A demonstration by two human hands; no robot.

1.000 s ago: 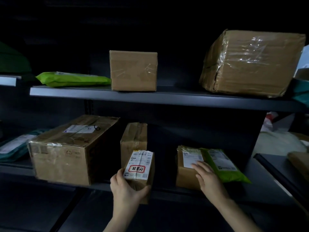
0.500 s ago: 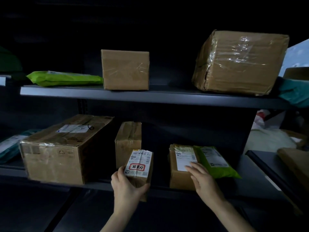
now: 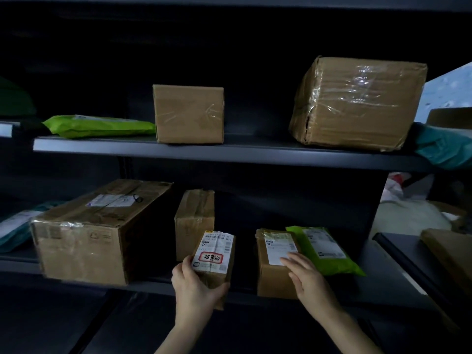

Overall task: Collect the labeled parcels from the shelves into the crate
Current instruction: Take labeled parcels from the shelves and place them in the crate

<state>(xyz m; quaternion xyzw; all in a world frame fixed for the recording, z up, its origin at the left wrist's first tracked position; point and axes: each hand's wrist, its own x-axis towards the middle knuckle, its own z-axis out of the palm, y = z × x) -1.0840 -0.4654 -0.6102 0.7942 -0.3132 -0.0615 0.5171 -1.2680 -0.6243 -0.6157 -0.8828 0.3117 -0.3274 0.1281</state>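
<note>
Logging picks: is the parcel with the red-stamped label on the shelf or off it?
Off it. The left hand grips the parcel in front of the lower shelf, its bottom below the shelf's front edge.

Small labeled parcel (image 3: 214, 254) held upright, second parcel (image 3: 275, 261) shelved

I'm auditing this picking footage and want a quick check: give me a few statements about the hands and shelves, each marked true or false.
1. The left hand grips a small parcel with a red-stamped label. True.
2. The right hand holds the lower green mailer. False: its fingers lie flat on the labelled brown box beside that mailer.
3. The large taped box sits on the upper shelf. True.
4. The upper green mailer lies to the right of the plain box. False: it lies to that box's left.
</note>
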